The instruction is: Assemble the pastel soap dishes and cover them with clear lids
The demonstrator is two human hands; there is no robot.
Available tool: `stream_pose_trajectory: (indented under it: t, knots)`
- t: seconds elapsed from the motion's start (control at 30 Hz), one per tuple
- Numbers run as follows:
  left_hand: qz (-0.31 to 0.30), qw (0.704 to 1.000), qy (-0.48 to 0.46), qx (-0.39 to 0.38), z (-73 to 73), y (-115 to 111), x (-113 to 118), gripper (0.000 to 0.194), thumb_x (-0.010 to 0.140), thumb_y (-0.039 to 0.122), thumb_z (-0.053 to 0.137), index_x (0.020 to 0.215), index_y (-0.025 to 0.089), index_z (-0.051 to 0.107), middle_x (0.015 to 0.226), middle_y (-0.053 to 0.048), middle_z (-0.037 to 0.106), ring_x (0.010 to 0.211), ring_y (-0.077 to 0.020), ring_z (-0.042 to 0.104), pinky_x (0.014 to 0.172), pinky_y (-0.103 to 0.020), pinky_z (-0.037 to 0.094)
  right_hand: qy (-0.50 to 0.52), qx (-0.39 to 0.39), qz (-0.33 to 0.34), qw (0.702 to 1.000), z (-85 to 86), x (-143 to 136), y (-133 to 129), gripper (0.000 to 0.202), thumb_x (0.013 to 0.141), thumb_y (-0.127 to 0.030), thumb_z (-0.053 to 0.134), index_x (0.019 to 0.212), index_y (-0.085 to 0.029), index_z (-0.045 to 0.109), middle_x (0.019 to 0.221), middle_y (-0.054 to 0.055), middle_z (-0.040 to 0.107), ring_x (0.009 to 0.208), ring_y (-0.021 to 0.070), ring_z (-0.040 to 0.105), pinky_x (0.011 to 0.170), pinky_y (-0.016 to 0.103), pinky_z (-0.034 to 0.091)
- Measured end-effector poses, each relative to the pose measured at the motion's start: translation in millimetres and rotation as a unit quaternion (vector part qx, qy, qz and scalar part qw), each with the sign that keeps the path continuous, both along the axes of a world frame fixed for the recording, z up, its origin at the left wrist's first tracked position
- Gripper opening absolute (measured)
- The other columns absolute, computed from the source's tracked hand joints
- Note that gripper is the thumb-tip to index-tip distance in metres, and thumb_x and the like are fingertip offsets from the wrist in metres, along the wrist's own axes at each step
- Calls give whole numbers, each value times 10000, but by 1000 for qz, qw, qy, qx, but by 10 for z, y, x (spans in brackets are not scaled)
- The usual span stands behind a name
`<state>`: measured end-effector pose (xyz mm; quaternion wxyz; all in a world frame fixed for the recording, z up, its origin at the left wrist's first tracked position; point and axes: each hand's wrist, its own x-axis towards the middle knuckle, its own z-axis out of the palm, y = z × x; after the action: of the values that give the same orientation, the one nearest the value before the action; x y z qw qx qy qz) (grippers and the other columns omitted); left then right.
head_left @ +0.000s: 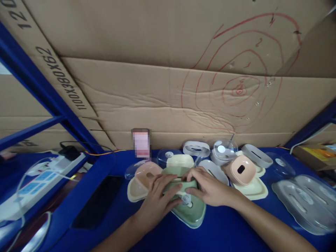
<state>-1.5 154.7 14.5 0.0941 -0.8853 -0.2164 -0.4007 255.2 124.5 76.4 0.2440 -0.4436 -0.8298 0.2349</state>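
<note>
My left hand [159, 196] and my right hand [207, 184] are closed around a sage-green plastic box part [181, 181], its middle partly covered by my fingers. Below it, nearer to me, lies a green plastic tray-like piece [191, 215] with a rounded corner, a dark hole and a clear round sticker or cap on top. Left of my left hand, a pink plastic shell [145, 173] rests on a cream base [135, 190]. A cream piece [181, 161] sits just behind the green part.
Right of my hands, a pink slotted box [240, 169] stands on a cream tray [253, 190]. Grey oval rings [196, 148] and clear lids [225, 149] lie behind. Stacked grey covers [301, 203] are far right. A dark phone-like slab [97, 201] and power strip [44, 183] are left.
</note>
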Motion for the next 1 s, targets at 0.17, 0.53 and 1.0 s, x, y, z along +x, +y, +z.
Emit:
stream_pose_trajectory:
  t: [0.17,0.53,1.0]
  knots:
    - [34,999,23,22,0,0,-14,275,1069,342,596,1327,247,617,1444,-181,583,1360,-302,572,1170,-530,430,-19,49,-37,998,12,51,15,146,1093,-383,530,1172,-260,520,1143,60,692,1175,263,635,1137,538,446]
    - [28,997,69,18,41,-20,-20,305,1084,248,539,1362,263,665,1435,-95,665,1361,-248,581,1226,-453,345,251,-49,-170,952,-141,86,231,332,1067,-572,514,1196,-267,522,1120,52,695,1046,210,679,913,357,581]
    - [50,996,56,-39,224,79,-102,338,1059,167,473,1363,189,620,1308,-100,737,1212,-257,663,1190,-459,335,325,-155,-177,916,343,668,30,476,961,-620,706,1287,-275,741,1185,70,771,1107,249,708,983,377,574]
